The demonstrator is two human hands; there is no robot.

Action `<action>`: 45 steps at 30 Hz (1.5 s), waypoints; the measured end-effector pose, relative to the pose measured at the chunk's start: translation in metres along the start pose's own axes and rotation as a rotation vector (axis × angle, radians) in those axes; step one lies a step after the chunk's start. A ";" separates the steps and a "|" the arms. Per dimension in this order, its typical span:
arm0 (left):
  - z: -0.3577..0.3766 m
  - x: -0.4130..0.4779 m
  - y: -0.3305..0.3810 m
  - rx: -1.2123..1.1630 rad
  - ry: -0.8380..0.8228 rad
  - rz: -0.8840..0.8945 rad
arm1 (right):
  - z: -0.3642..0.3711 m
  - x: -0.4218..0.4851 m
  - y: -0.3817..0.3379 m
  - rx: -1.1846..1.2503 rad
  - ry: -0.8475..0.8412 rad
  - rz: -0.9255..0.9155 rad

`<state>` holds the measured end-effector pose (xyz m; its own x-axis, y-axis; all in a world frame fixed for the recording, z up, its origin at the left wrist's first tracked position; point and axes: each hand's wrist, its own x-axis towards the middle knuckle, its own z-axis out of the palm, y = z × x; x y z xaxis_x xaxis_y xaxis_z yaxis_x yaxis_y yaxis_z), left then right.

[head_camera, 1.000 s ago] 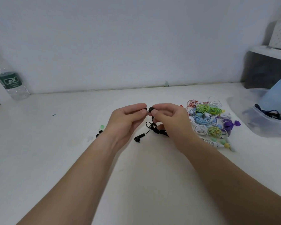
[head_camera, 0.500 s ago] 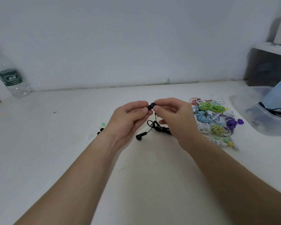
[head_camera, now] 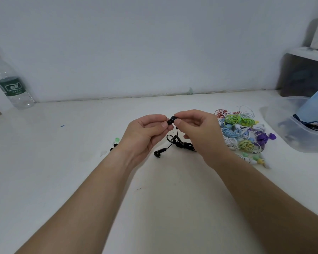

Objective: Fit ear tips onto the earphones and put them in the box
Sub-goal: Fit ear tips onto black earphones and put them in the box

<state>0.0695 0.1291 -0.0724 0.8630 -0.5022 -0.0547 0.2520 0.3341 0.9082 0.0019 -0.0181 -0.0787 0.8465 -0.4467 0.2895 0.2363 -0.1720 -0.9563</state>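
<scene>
While both were raised above the white table [head_camera: 62, 162], the left hand [head_camera: 145, 132] and the right hand [head_camera: 200, 132] each pinched the black earbud [head_camera: 171, 120] between thumb and forefinger, fingertips nearly meeting. Its cable dropped to a black coil [head_camera: 182, 143] on the table, and the 2nd earbud [head_camera: 159, 153] lay beside the left wrist. A heap of coloured earphones [head_camera: 240, 131] sat to the right, near the clear plastic box [head_camera: 301, 142].

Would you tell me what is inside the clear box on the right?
The box holds a dark earphone cable and a blue object; its cloudy wall hides the rest.
</scene>
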 end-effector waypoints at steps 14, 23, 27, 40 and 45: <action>-0.003 -0.003 0.000 0.022 -0.034 -0.013 | -0.007 0.000 -0.003 0.003 -0.121 0.034; 0.002 -0.004 -0.003 0.019 -0.002 0.031 | 0.001 -0.005 -0.001 0.036 -0.035 -0.053; 0.003 -0.003 -0.005 -0.006 0.029 0.045 | 0.005 -0.006 0.002 0.028 0.019 -0.063; -0.004 -0.004 0.002 0.561 0.065 0.237 | 0.000 -0.002 0.000 0.019 -0.122 0.079; -0.017 -0.007 0.006 1.343 -0.001 0.244 | -0.004 0.000 0.002 -0.080 -0.025 0.111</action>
<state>0.0719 0.1482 -0.0735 0.8234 -0.5434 0.1636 -0.5219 -0.6119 0.5943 0.0008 -0.0215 -0.0801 0.8770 -0.4455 0.1800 0.1023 -0.1929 -0.9759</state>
